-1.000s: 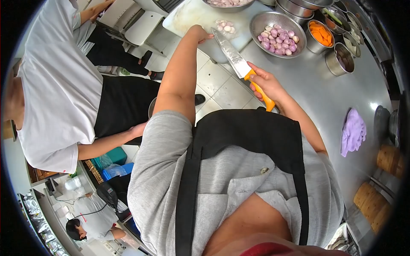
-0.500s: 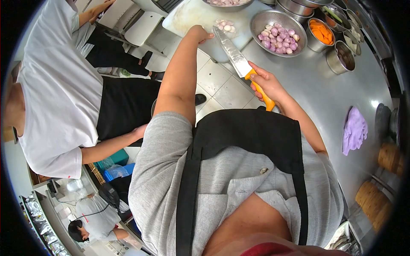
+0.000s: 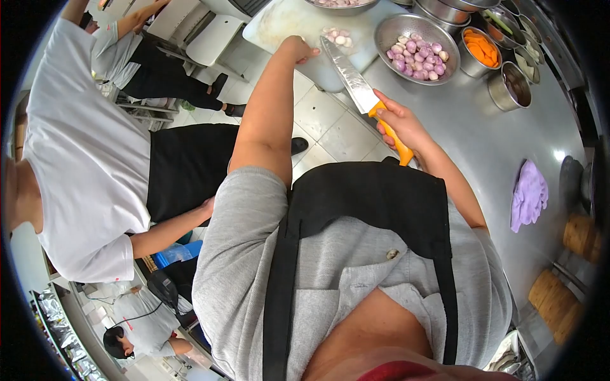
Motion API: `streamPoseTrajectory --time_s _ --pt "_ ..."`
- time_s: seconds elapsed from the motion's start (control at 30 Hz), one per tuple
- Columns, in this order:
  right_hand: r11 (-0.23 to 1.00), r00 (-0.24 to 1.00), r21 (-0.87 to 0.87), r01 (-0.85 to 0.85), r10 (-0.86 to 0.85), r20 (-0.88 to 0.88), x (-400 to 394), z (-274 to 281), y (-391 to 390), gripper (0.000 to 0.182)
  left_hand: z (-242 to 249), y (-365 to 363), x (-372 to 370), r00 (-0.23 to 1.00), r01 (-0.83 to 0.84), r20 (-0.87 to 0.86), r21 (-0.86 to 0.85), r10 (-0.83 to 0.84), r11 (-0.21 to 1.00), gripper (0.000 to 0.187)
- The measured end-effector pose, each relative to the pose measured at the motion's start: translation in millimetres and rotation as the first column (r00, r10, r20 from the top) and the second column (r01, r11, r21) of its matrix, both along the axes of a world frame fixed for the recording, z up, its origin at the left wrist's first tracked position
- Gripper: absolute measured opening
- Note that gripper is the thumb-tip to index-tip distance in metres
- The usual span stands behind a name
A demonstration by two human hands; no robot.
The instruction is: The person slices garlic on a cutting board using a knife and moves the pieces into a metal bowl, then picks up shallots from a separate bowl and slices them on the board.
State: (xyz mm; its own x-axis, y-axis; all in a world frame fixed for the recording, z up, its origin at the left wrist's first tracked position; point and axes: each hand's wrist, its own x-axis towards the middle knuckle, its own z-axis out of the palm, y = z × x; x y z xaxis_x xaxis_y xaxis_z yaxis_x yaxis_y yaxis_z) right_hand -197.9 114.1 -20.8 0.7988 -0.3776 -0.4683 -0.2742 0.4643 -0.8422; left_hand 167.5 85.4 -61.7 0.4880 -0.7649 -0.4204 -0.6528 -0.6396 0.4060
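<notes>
My right hand (image 3: 401,127) is closed round the yellow handle of a large knife (image 3: 351,77). The blade points up and left, its tip beside several peeled shallots (image 3: 337,36) on a white cutting board (image 3: 279,24). My left hand (image 3: 298,49) is over the board's near edge, left of the knife tip, its fingers curled together; what they hold is too small to make out. Right of the board, a perforated steel bowl (image 3: 387,38) holds many purple and pale shallots (image 3: 416,58).
A steel pot of orange pieces (image 3: 481,47), another metal pot (image 3: 508,92) and stacked bowls stand at the upper right. A purple cloth (image 3: 528,195) lies on the steel counter (image 3: 470,140). A person in a white shirt (image 3: 89,159) is close on my left; others are farther off.
The person in white on my left has shifted, with their arm lower in view. My hands and the knife have hardly moved.
</notes>
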Motion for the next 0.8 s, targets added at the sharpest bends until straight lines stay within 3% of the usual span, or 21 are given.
streamPoseTrajectory --time_s 0.17,0.3,0.4,0.67,0.8 --pt "1.000 1.000 0.022 -0.014 0.014 0.006 -5 -1 0 0.053 17 5 -10 0.999 -0.007 -0.045 0.021 0.008 1.000 0.046" --pt "0.999 1.000 0.030 -0.026 0.026 -0.002 0 -6 2 0.053 2 0 -3 1.000 -0.010 -0.023 0.040 0.011 0.999 0.045" --pt "1.000 1.000 0.007 -0.017 0.017 0.019 1 -5 2 0.052 1 2 -3 0.994 -0.079 -0.074 -0.052 0.075 0.996 0.043" --pt "1.000 1.000 -0.008 -0.012 0.012 -0.016 0 2 2 0.050 16 5 -9 0.999 0.041 -0.030 0.030 -0.040 0.999 0.050" --pt "0.999 0.999 -0.021 -0.025 0.024 -0.023 5 0 5 0.050 9 4 -8 1.000 0.016 -0.006 0.020 -0.016 1.000 0.051"
